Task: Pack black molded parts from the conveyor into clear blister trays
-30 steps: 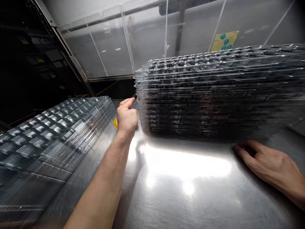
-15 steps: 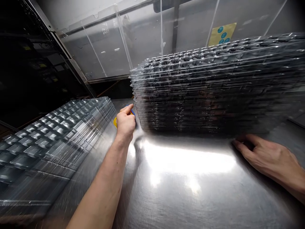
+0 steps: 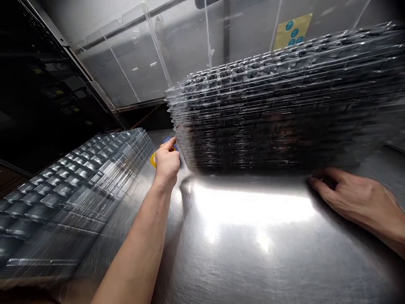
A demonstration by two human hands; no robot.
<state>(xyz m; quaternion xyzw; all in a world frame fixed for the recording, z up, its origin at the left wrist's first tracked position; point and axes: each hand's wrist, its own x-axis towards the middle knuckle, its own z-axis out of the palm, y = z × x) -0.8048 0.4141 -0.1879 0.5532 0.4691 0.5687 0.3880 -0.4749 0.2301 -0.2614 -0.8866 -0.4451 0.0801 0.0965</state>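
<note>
The left hand is curled at a corner of the tray stack; I cannot tell what it grips. The right hand lies loose, fingertips touching the stack's bottom.

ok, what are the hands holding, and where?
The stack of clear plastic trays: right hand with fingertips tucked under its bottom right edge; left hand closed at its bottom left corner, grip hidden.

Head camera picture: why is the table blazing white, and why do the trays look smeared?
Head view: light glares off the steel table, washing out its middle; the stack of clear trays smears toward the right edge, likely motion blur; the wide lens bends the edges.
</note>
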